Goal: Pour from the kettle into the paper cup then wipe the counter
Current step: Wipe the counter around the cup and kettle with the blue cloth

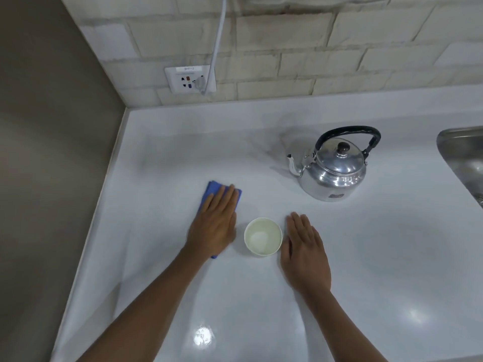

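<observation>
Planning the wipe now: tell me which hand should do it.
Left. The left hand already lies flat on the cloth, left of the cup. The right hand rests bare on the counter, across the cup from it.

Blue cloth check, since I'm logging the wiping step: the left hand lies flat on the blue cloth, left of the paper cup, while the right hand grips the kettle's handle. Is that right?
Not quite. The head view shows the right hand resting flat on the counter beside the paper cup, apart from the kettle. The left hand does lie flat on the blue cloth, left of the cup.
</observation>
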Tool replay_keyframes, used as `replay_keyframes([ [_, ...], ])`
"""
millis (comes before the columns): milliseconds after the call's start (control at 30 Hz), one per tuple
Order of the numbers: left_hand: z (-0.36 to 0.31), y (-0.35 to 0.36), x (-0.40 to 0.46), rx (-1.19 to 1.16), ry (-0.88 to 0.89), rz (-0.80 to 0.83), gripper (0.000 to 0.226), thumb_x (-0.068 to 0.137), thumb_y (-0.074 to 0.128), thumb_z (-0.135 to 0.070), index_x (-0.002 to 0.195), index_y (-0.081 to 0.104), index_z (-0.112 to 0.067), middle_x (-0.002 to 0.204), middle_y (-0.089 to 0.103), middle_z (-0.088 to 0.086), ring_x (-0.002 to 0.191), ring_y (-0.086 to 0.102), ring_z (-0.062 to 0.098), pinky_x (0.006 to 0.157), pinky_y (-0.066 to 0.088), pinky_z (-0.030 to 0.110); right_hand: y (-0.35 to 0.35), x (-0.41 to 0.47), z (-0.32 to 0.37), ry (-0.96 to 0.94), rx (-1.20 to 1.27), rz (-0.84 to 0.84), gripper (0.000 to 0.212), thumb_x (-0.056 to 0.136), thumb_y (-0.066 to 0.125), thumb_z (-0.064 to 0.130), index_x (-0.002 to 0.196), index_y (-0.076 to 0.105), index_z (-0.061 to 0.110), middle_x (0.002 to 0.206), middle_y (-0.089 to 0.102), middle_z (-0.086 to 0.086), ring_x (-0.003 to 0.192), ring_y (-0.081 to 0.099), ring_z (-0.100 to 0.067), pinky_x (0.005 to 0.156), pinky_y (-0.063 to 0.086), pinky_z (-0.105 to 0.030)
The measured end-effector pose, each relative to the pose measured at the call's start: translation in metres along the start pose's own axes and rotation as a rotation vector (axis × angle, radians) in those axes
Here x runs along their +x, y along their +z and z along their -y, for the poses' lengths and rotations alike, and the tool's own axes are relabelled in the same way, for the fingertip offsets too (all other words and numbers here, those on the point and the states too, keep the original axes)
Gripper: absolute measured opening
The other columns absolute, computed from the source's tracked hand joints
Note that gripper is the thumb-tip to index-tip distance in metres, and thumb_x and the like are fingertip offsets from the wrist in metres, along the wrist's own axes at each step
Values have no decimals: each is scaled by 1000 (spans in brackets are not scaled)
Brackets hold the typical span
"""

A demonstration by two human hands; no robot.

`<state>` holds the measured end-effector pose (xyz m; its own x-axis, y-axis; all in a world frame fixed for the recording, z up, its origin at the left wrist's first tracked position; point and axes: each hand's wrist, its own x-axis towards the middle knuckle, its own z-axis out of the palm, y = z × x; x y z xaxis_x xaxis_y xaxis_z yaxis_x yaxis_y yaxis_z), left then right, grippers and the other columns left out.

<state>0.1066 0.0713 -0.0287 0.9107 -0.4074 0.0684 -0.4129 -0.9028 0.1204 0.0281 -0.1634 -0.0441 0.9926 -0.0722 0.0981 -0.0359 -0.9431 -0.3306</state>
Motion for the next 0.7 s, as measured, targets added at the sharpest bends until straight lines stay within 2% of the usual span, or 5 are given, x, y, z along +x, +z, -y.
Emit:
replay_keyframes([
  [133, 13, -1, -24, -28, -65, -52, 53, 106, 30, -25, 153, 39, -3, 161, 37, 12, 149, 35, 30, 121, 32, 49, -2, 0, 1, 0, -2, 6, 54, 94, 31, 26, 147, 33, 16, 155, 32, 1, 146, 18, -15, 118, 19, -32],
  [333, 40, -1, 40, -48, -335, 3, 60, 108, 31, -25, 161, 12, -3, 170, 11, 13, 157, 12, 29, 127, 9, 45, -2, 0, 1, -3, -11, 12, 54, 94, 30, 26, 147, 33, 16, 155, 32, 1, 146, 17, -15, 118, 18, -32],
  [467, 13, -1, 51, -11, -58, -7, 54, 104, 40, -15, 155, 31, 0, 164, 31, 17, 151, 31, 33, 124, 21, 46, -3, 0, 1, -2, -13, 12, 55, 94, 28, 28, 147, 34, 16, 154, 33, 0, 146, 19, -16, 118, 19, -32],
  [533, -2, 1, 38, 12, 78, 24, 55, 105, 39, -18, 156, 29, -2, 165, 30, 14, 152, 29, 31, 124, 23, 46, -2, 0, -1, -10, -19, 10, 56, 93, 28, 28, 147, 34, 15, 154, 33, 0, 145, 20, -16, 118, 20, -33],
  [700, 8, 6, -8, 13, 108, 13, 55, 108, 23, -28, 157, 31, -6, 165, 30, 8, 153, 27, 24, 125, 24, 43, -1, 0, -2, -9, -15, 10, 55, 94, 30, 26, 147, 34, 15, 155, 33, 0, 146, 19, -15, 118, 19, -32],
])
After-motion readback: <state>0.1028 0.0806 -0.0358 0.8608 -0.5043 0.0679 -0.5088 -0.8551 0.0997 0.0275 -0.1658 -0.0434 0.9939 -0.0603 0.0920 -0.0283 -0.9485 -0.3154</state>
